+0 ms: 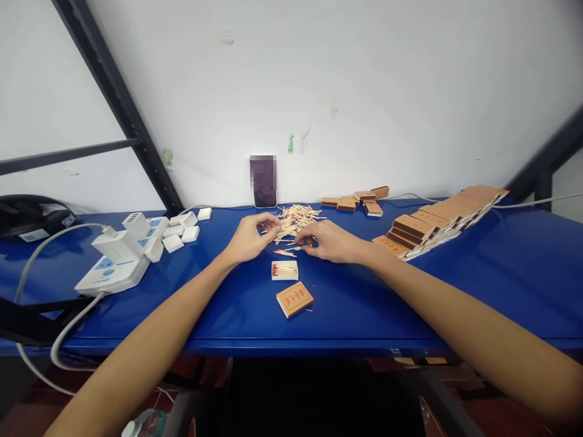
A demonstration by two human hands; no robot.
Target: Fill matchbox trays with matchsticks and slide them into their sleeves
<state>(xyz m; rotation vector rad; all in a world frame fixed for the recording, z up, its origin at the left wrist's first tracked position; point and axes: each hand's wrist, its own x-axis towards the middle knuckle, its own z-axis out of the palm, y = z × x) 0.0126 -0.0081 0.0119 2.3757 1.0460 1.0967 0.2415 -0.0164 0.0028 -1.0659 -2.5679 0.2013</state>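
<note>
My left hand is at the left side of a loose pile of red-tipped matches. Its fingers are curled toward the thumb, and whatever they hold is too small to make out. From the right, my right hand reaches to the pile's near edge, its fingertips pinched on matches. Between the hands and the box tray lies a small bunch of matches. The open white matchbox tray holds a layer of matches, heads to the left. Nearer to me lies an orange matchbox sleeve, slightly turned.
Stacked matchboxes spread along the right, with several more by the wall. A dark-screened phone leans on the wall. On the left are a power strip, white blocks and cables. The blue table has a front edge.
</note>
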